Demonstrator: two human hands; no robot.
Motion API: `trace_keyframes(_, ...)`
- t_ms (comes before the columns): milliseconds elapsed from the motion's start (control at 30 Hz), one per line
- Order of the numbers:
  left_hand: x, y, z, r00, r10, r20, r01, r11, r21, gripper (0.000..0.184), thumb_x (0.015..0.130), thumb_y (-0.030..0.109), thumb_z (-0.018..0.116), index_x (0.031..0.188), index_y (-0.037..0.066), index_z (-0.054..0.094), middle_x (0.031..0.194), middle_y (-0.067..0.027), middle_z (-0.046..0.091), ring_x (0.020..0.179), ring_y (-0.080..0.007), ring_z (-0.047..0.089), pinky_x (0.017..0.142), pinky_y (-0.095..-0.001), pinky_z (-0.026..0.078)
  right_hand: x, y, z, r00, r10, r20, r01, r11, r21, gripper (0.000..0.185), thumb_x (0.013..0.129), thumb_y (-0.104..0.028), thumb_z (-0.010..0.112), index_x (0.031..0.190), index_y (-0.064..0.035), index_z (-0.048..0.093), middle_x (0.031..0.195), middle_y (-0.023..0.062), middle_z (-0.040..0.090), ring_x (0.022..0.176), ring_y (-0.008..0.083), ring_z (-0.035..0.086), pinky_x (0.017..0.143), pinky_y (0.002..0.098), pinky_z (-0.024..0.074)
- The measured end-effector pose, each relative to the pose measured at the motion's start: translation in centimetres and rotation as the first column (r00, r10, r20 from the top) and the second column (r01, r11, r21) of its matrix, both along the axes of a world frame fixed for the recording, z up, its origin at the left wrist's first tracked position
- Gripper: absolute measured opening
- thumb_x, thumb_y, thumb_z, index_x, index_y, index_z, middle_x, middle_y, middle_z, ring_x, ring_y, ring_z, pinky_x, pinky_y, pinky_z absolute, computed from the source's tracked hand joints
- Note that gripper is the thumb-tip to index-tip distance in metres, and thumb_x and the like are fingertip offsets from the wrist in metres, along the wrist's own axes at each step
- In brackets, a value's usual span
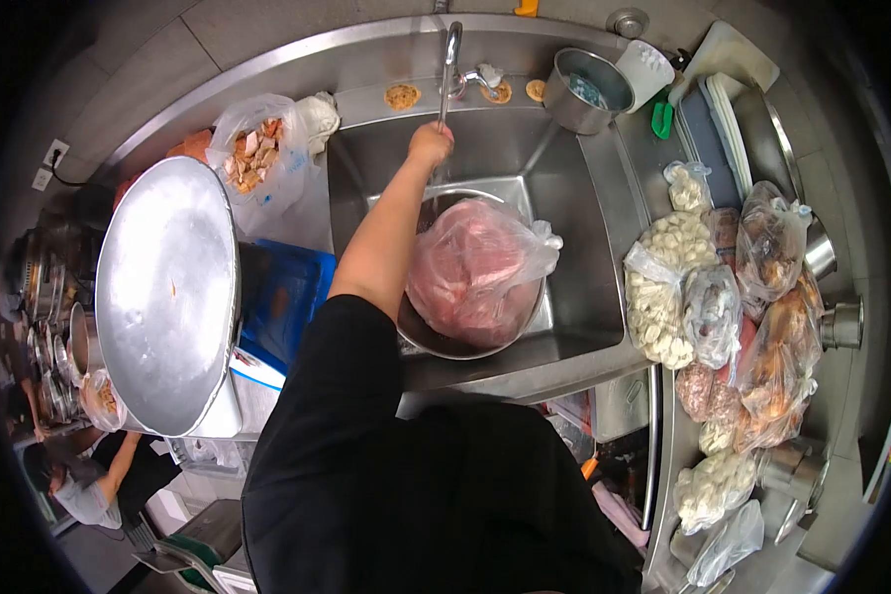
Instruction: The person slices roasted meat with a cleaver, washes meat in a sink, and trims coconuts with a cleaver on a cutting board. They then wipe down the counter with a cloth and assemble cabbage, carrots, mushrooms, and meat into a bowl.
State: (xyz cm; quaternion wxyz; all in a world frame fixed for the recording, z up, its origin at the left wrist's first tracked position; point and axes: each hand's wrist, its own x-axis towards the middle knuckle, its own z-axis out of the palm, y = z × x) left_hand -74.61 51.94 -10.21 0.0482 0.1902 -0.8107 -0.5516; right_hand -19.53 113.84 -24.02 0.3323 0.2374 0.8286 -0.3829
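Observation:
My left hand (pixel 431 147) reaches out over the sink (pixel 584 287), its fingers closed round the lower end of the faucet spout (pixel 448 74). Below it, a knotted clear plastic bag of raw pink meat (pixel 475 267) sits in a round metal bowl (pixel 436 346) in the sink basin. What looks like a thin stream of water falls beneath the hand, though it is hard to make out. My right hand does not show; the black clothing covers the lower middle of the view.
Left of the sink stand a large round metal pan (pixel 168 287), a blue tray (pixel 292 297) and a bag of chopped pieces (pixel 257 163). A metal pot (pixel 586 94) is at the back right. Bags of pale cloves (pixel 663 287) line the right counter. Another person (pixel 89 495) is lower left.

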Motion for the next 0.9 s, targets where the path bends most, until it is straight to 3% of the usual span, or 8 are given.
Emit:
trace_keyframes(100, 2.3, 1.1, 4.3, 0.998, -0.045, 0.041, 0.027, 0.933, 0.36, 0.013, 0.082, 0.014, 0.058, 0.072, 0.01, 0.065, 0.074, -0.0055, 0.069, 0.071, -0.0195, 0.067, 0.068, -0.04, 0.052, 1.3, 1.4, -2.8, 0.993, 0.104, -0.053, -0.101, 0.994, 0.051, 0.019, 0.094, -0.021, 0.061, 0.106, -0.0081, 0.067, 0.091, 0.0115, 0.071, 0.075, 0.025, 0.071, 0.067, 0.0379, 0.0582)
trace_keyframes(333, 1.5, 2.8, 6.0, 0.985, 0.105, 0.139, -0.168, 0.785, 0.596, 0.032, 0.097, 0.033, 0.048, 0.089, 0.005, 0.062, 0.068, -0.0098, 0.065, 0.055, -0.0244, 0.069, 0.04, -0.0356, 0.043, 2.9, 4.9, -9.4, 0.933, 0.298, -0.202, -0.279, 0.953, 0.12, 0.018, 0.091, -0.021, 0.063, 0.103, -0.0076, 0.069, 0.092, 0.0114, 0.072, 0.078, 0.0251, 0.071, 0.071, 0.0371, 0.0579)
trace_keyframes(400, 1.6, 3.3, 7.0, 0.981, 0.165, 0.103, -0.195, 0.799, 0.568, 0.034, 0.091, 0.032, 0.056, 0.068, 0.007, 0.056, 0.064, -0.0121, 0.063, 0.045, -0.0249, 0.063, 0.038, -0.036, 0.043, 2.7, 5.3, -10.6, 0.882, 0.375, -0.286, -0.349, 0.927, 0.138, 0.018, 0.091, -0.021, 0.063, 0.102, -0.0074, 0.07, 0.092, 0.0114, 0.072, 0.079, 0.0251, 0.071, 0.073, 0.0369, 0.0578)
trace_keyframes(533, 0.0, 3.7, 5.6, 0.984, 0.147, 0.103, -0.166, 0.965, 0.206, 0.028, 0.083, 0.03, 0.067, 0.075, 0.004, 0.06, 0.067, -0.0133, 0.062, 0.048, -0.0205, 0.061, 0.046, -0.0379, 0.048, 2.1, 3.9, -7.8, 0.966, 0.224, -0.128, -0.206, 0.968, 0.141, 0.021, 0.089, -0.022, 0.063, 0.101, -0.0069, 0.071, 0.094, 0.0129, 0.073, 0.083, 0.0267, 0.071, 0.075, 0.038, 0.0567)
trace_keyframes(600, -1.9, 4.0, 2.0, 0.944, 0.272, -0.187, -0.308, 0.93, -0.2, 0.025, 0.078, 0.027, 0.071, 0.084, 0.004, 0.066, 0.08, -0.013, 0.067, 0.065, -0.0215, 0.066, 0.059, -0.0349, 0.051, 1.6, 3.1, -6.5, 0.981, 0.174, -0.088, -0.16, 0.975, 0.152, 0.022, 0.089, -0.023, 0.063, 0.101, -0.0067, 0.072, 0.095, 0.0137, 0.073, 0.085, 0.0275, 0.071, 0.077, 0.0385, 0.0562)
trace_keyframes(733, -4.7, 4.8, 1.1, 0.979, 0.194, -0.067, -0.205, 0.941, -0.269, 0.029, 0.076, 0.026, 0.073, 0.095, 0.005, 0.065, 0.089, -0.0122, 0.068, 0.079, -0.0204, 0.068, 0.067, -0.0348, 0.054, 0.8, 1.8, -4.6, 0.993, 0.111, -0.026, -0.105, 0.978, 0.179, 0.024, 0.087, -0.024, 0.063, 0.1, -0.0062, 0.072, 0.096, 0.0151, 0.074, 0.089, 0.029, 0.071, 0.079, 0.0396, 0.0551)
trace_keyframes(833, -6.6, 6.4, 3.1, 0.988, 0.151, -0.035, -0.138, 0.959, 0.249, 0.032, 0.08, 0.016, 0.07, 0.108, 0.006, 0.061, 0.084, -0.0073, 0.063, 0.083, -0.0217, 0.066, 0.064, -0.0361, 0.056, 0.6, 2.1, -5.0, 0.996, 0.089, -0.01, -0.086, 0.979, 0.186, 0.025, 0.087, -0.025, 0.063, 0.1, -0.0059, 0.073, 0.097, 0.0159, 0.074, 0.091, 0.0298, 0.071, 0.081, 0.0402, 0.0546)
trace_keyframes(900, -7.3, 6.9, 5.9, 0.985, 0.154, 0.071, -0.163, 0.737, 0.656, 0.031, 0.083, 0.016, 0.067, 0.11, 0.006, 0.057, 0.092, -0.0084, 0.061, 0.084, -0.0234, 0.066, 0.067, -0.0395, 0.059, 0.9, 2.9, -6.2, 0.999, 0.03, -0.02, -0.026, 0.988, 0.151, 0.028, 0.087, -0.026, 0.063, 0.101, -0.0043, 0.073, 0.099, 0.0171, 0.074, 0.094, 0.0312, 0.071, 0.081, 0.0414, 0.0542)
